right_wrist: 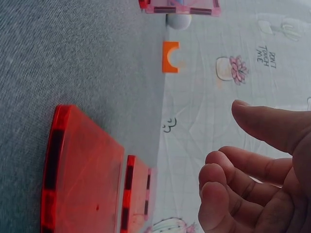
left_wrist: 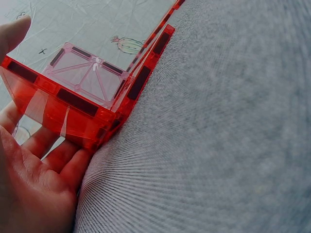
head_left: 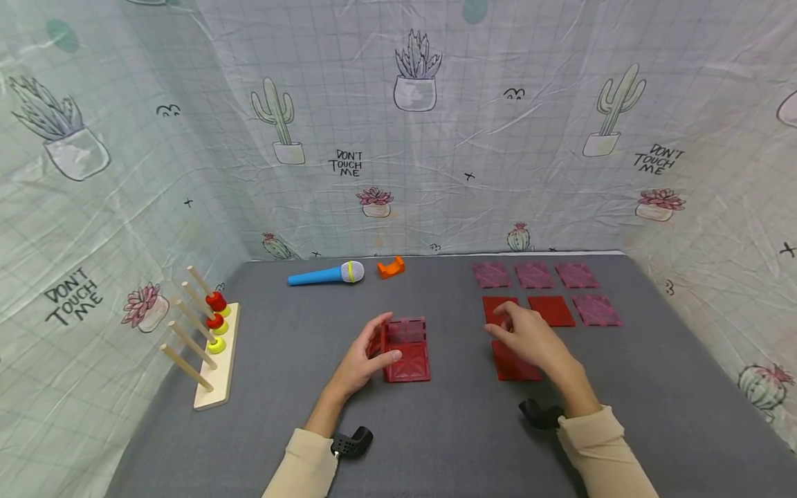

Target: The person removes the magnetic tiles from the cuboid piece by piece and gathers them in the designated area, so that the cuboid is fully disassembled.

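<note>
Red and pink translucent magnetic tiles form a small structure in the middle of the table. One red tile (head_left: 407,364) lies flat, a second red tile (left_wrist: 53,102) stands up along its left side, and a pink tile (head_left: 407,330) stands at its back. My left hand (head_left: 364,356) rests its fingers against the outside of the left upright tile, the thumb raised apart from it. Over the loose red tiles at the right hangs my right hand (head_left: 529,335), loosely bent and holding nothing. Nearest to it lies a loose red tile (head_left: 513,363).
Several purple tiles (head_left: 533,275) lie in rows at the back right, beside another red tile (head_left: 554,312). A blue toy microphone (head_left: 317,277) and an orange arched block (head_left: 391,268) lie at the back. At left stands a wooden peg board (head_left: 214,387) with coloured rings.
</note>
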The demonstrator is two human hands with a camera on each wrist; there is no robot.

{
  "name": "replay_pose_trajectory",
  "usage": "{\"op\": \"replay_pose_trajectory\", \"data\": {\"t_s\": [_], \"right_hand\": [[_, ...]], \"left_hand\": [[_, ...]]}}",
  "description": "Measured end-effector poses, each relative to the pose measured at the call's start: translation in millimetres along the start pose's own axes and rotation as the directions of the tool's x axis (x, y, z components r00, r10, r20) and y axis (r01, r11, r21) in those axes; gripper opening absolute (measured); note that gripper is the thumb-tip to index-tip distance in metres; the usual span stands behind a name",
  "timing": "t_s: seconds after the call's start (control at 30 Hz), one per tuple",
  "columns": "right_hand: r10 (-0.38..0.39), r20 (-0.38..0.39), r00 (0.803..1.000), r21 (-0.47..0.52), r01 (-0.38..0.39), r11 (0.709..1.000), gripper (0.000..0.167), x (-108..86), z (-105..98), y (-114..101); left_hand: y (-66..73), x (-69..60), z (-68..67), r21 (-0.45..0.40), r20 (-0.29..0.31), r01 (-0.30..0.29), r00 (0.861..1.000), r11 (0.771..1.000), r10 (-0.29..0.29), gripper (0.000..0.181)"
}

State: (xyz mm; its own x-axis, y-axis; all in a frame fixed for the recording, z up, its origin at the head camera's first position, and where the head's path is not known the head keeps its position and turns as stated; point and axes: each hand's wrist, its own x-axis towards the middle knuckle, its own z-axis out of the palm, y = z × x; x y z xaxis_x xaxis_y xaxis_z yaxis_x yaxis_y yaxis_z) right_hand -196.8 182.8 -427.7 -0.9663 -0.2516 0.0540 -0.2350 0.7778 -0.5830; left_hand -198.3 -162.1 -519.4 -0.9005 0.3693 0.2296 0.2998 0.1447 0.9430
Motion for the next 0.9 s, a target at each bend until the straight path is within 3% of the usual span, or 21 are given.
{"op": "replay_pose_trajectory", "data": {"t_s": [0.5,0.9], "right_hand": [[-0.034,-0.045,0.998,-0.002,0.034,0.999,0.04,14.8,7.3,-20.7],[-0.136,-0.098,0.986,0.053,0.141,0.989,0.049,24.3,25.9,-48.4]], "left_hand": [[1.0,-0.1,-1.8,0.001,-0.003,-0.004,1.0,1.0,0.004,0.069],[0.4,0.6,-0.6,0.0,0.004,0.011,1.0,1.0,-0.011,0.07]]}}
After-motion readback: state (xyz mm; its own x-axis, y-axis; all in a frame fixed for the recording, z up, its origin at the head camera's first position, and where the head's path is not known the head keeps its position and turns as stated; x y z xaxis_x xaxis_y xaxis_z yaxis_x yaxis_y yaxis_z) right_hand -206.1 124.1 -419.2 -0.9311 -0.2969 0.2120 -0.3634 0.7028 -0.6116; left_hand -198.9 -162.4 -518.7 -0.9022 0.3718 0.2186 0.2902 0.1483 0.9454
